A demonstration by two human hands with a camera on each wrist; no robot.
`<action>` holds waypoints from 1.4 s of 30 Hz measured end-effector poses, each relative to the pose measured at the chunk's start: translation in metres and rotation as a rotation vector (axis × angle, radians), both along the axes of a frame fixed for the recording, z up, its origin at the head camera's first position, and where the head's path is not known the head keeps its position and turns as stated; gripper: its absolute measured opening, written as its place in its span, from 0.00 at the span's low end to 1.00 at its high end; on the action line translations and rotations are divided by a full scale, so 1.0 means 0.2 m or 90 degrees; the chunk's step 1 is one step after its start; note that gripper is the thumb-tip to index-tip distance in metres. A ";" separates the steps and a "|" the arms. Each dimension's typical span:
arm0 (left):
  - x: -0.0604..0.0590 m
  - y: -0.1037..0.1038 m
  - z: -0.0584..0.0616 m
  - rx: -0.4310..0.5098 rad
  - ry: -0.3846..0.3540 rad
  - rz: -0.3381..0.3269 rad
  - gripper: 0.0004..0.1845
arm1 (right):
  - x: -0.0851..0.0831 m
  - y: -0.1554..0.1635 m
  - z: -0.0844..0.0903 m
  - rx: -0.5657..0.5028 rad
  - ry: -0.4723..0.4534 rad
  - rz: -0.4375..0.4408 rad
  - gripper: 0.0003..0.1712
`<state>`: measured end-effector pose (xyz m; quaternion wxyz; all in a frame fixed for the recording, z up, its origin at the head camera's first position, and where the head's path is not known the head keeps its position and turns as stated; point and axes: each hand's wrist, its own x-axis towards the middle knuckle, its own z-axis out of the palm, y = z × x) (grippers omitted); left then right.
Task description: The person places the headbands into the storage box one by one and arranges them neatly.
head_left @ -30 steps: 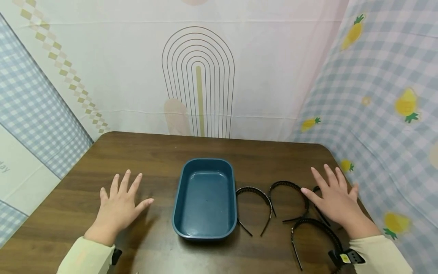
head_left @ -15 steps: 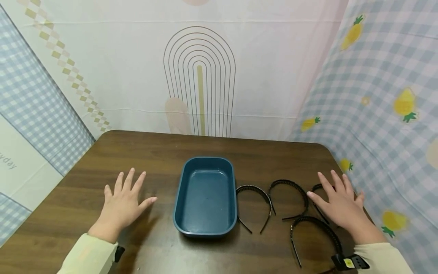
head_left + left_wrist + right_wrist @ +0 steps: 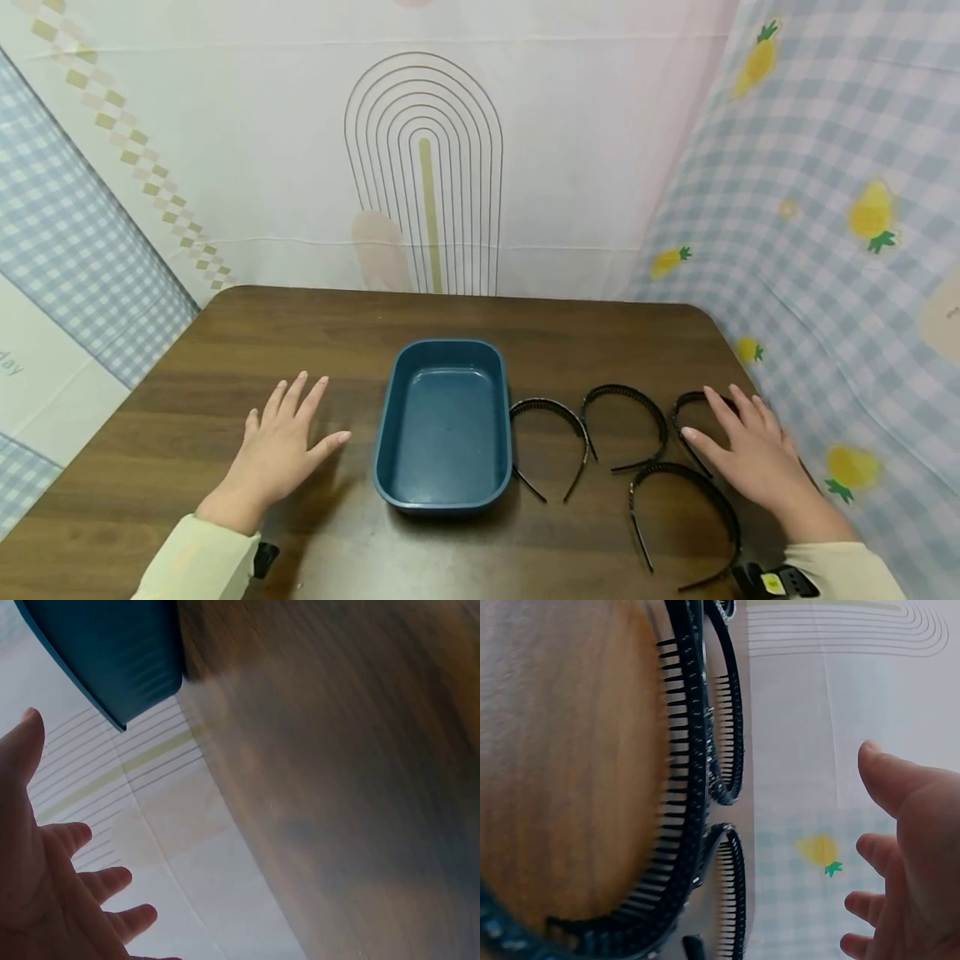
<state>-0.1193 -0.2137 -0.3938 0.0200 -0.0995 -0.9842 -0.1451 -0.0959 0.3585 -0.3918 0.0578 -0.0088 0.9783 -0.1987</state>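
My left hand [image 3: 279, 450] hovers with spread fingers over the table, left of a deep blue plastic tray [image 3: 448, 507], and holds nothing. On the other side, my right hand [image 3: 757, 458] is also spread and bare, above the rightmost headband [image 3: 678, 410], part of which it hides. Three more black toothed headbands lie about: one by the tray's right side [image 3: 582, 442], one in the middle [image 3: 662, 421], and a nearer one [image 3: 731, 512]. In the right wrist view the comb-like teeth of a headband [image 3: 679, 750] show close up, apart from the fingers.
The brown wooden table [image 3: 322, 333] has a rounded far edge against a white patterned cloth [image 3: 570, 167]. Blue checked cloth with pineapples [image 3: 810, 317] hangs along the right side. Each wrist wears a dark strap.
Both hands stay spread, with the right one drifting slightly down and right and the left slightly right. The view shifts a little. The tray and headbands keep their places on the table.
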 end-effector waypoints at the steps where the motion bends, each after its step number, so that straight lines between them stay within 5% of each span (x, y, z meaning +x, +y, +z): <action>1: 0.00 0.01 0.00 0.008 0.001 -0.005 0.46 | 0.01 0.01 -0.01 -0.005 -0.003 -0.001 0.49; 20: -0.04 0.13 -0.02 0.115 -0.005 -0.091 0.42 | 0.12 0.03 -0.11 -0.042 0.040 0.024 0.45; 42: -0.10 0.17 -0.04 0.139 -0.065 -0.106 0.41 | 0.17 0.00 -0.10 -0.011 0.033 0.032 0.35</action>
